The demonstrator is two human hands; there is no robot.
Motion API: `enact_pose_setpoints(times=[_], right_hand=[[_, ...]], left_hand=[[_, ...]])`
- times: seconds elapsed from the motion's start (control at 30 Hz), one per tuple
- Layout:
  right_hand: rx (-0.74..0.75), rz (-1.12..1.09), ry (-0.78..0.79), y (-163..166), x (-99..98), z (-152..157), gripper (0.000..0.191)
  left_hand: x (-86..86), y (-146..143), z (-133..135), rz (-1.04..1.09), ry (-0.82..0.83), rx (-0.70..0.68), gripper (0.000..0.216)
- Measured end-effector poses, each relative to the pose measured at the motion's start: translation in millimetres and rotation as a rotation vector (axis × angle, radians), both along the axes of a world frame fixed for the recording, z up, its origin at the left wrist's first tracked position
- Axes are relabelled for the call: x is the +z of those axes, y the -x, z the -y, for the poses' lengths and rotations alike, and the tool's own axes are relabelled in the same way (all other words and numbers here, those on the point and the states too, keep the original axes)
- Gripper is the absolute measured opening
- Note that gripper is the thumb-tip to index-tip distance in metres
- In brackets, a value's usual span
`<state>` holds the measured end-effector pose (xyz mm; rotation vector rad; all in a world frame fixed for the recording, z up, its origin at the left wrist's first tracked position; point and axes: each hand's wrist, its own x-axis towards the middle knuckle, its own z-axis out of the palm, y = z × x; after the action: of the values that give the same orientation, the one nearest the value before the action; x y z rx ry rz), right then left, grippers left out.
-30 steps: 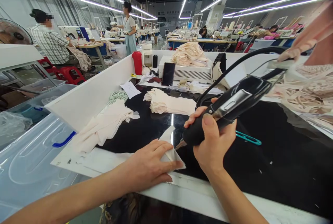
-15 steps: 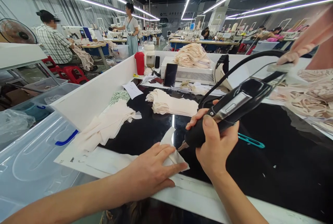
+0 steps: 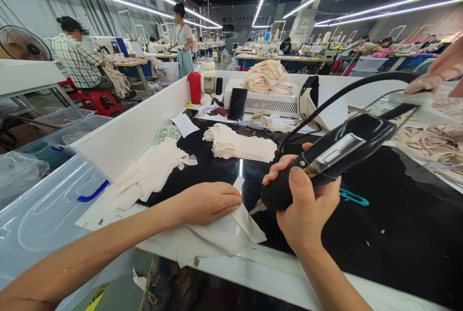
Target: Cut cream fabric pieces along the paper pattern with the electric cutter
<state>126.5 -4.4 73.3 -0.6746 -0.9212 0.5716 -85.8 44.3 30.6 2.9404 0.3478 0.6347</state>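
Observation:
My left hand (image 3: 206, 201) lies palm down with its fingers stretched out together on a thin off-white fabric piece (image 3: 220, 241); the thumb is hidden. That fabric reaches over the front edge of the black work surface, and a narrow part shows beyond my fingers. Gripped in my right hand (image 3: 307, 200) is a black corded handheld tool (image 3: 333, 149) with a silver strip on its body. Its narrow metal tip (image 3: 258, 207) points down and left beside the fabric; whether they touch I cannot tell. A teal slotted tool (image 3: 354, 197) lies right of my right hand.
Stacked pale fabric pieces (image 3: 240, 143) lie ahead, with another pile (image 3: 148, 166) at left. A phone (image 3: 238, 103), a red bottle (image 3: 194, 87) and a white box (image 3: 260, 101) bearing fabric stand behind. Another person's hand (image 3: 436, 72) is at far right, near the cord.
My left hand has moved left and away from me, and more fabric shows in front of it. The tool in my right hand has shifted slightly right.

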Motion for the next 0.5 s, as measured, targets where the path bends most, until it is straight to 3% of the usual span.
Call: enact_pose_setpoints(times=[0.3, 0.5], right_hand=[[-0.007, -0.004, 0.022, 0.7, 2.0, 4.5, 0.053], [-0.024, -0.014, 0.03, 0.2, 3.1, 5.0, 0.054]], left_hand=[[4.9, 9.1, 3.7, -0.029, 0.051, -0.005, 0.037], [4.6, 9.5, 6.7, -0.087, -0.048, -0.017, 0.038]])
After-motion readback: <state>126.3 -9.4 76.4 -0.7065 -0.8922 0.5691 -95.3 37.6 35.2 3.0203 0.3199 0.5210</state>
